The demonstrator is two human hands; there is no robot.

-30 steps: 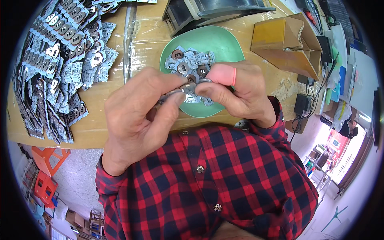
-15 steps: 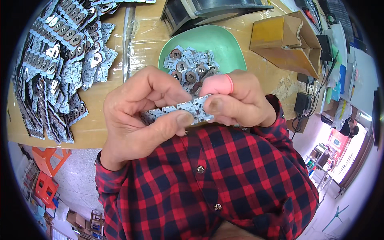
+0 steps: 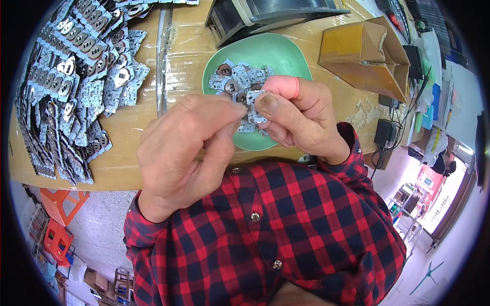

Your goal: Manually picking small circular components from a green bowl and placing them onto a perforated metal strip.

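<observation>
A small white circuit board is pinched between the thumb and fingers of my right hand, which wears a pink finger cot on its index finger. My left hand is closed just beside it, the back of the hand turned up and the fingertips close to the board's left edge. Whatever lies inside the left hand is hidden. Both hands are over the near side of a green bowl, which holds a pile of loose circuit boards, several with round brown parts on them.
Stacked strips of joined circuit boards cover the table's left part. A black plastic holder stands behind the bowl. An open cardboard box sits at the right, next to black adapters and cables. Orange stools are on the floor.
The board strip spanning both hands no longer shows; a single board is in my right hand. My left hand has rolled over, back upward, and both hands rose slightly toward the bowl.
</observation>
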